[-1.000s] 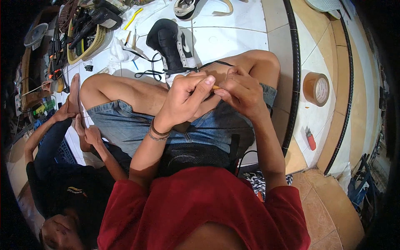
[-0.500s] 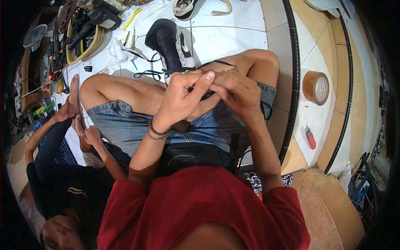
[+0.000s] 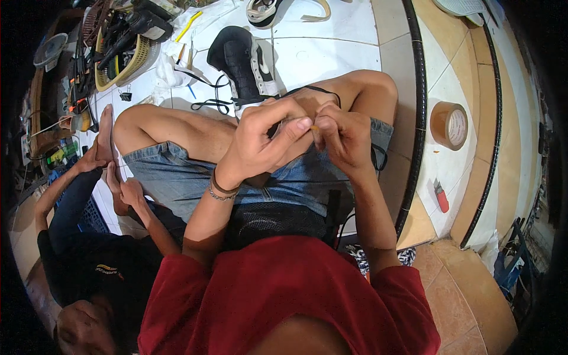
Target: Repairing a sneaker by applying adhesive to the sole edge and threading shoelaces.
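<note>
Fingers (image 3: pixel 291 134) of the left hand (image 3: pixel 266 137) and right hand (image 3: pixel 345 135) pinch a small orange piece (image 3: pixel 314 128) over the seated person's folded legs (image 3: pixel 177 131), as I watch, a black-and-white shoe (image 3: pixel 236 65) just beyond on white tiles (image 3: pixel 322 56), a brown tape roll (image 3: pixel 440 125) well apart rightward.

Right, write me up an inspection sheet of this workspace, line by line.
Surface: white tiled floor, with dark joints.
Job's things: black-and-white shoe beyond the hands; black lace loose beside it; small orange piece, kind unclear.
Clutter: yellow basket of dark items at left; tape roll and red-handled tool at right.
Hands: left hand, fingers pinched, orange piece at the thumb tip; right hand, fingers curled beside it, hold unclear.
Cables: thin black cord by the right hip, ends hidden.
Surroundings: another person at left; black-edged steps at right.
</note>
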A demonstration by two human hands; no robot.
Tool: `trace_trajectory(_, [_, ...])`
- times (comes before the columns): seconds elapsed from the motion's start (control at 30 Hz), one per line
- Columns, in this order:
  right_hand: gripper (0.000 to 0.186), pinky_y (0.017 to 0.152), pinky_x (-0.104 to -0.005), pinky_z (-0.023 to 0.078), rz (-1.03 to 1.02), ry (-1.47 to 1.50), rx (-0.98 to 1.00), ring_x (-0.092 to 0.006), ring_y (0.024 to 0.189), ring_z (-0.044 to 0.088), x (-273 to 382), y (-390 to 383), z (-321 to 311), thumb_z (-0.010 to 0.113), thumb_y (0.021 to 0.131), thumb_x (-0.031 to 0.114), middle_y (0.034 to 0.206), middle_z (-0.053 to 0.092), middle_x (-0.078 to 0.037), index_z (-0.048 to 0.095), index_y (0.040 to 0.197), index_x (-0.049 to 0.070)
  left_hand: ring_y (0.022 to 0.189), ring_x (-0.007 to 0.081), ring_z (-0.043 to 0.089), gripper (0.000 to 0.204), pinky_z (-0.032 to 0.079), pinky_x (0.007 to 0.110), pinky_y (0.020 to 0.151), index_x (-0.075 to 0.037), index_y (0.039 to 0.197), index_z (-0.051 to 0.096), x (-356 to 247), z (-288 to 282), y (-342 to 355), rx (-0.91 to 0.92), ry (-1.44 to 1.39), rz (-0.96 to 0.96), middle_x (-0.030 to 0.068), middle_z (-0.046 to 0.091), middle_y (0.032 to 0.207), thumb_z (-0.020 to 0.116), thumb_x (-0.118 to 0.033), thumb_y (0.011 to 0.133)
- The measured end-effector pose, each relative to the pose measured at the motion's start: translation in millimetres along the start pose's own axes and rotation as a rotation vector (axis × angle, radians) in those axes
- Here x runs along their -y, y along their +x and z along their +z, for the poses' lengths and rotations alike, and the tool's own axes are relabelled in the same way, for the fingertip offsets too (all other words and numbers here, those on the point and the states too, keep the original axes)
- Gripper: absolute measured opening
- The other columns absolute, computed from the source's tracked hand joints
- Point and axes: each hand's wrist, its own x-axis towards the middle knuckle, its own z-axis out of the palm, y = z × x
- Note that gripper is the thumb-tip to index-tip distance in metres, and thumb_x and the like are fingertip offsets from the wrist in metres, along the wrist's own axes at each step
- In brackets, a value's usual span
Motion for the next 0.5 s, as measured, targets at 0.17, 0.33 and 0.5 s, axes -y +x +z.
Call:
trace_trajectory(0.17, [0.02,0.06,-0.0273,0.047,0.048,0.07,0.002,-0.0174,0.069,0.063,20.0,2.1,-10.0,0.077,0.085,0.018,0.075,0.064,-0.006,0.066,0.09,0.002,0.062,0.0092,0.048,0.021,0.04,0.025,0.058,0.002,0.082,0.055,-1.5,-3.4,-0.2,-0.051,0.025,0.012,0.004,0.054,0.069,0.057,-0.01,0.099])
trace_trajectory(0.33, [0.025,0.067,-0.0276,0.049,-0.093,-0.172,-0.025,-0.017,0.074,0.064,17.2,0.5,-6.4,0.084,0.075,0.011,0.08,0.066,-0.007,0.067,0.09,0.001,0.061,0.0199,0.054,0.016,0.043,0.03,0.058,0.001,0.084,0.064,-3.0,-2.4,-2.8,-0.075,-0.024,-0.104,0.0093,0.06,0.069,0.064,-0.012,0.093])
trace_trajectory(0.5, [0.02,0.069,-0.0327,0.05,-0.309,-0.283,-0.072,-0.0216,0.07,0.062,16.3,7.7,-5.7,0.082,0.074,0.011,0.078,0.065,-0.002,0.068,0.089,0.007,0.059,0.0148,0.049,0.019,0.039,0.027,0.058,0.001,0.084,0.06,-1.4,-2.9,-2.9,-0.023,0.033,-0.031,0.0061,0.055,0.067,0.06,-0.013,0.096])
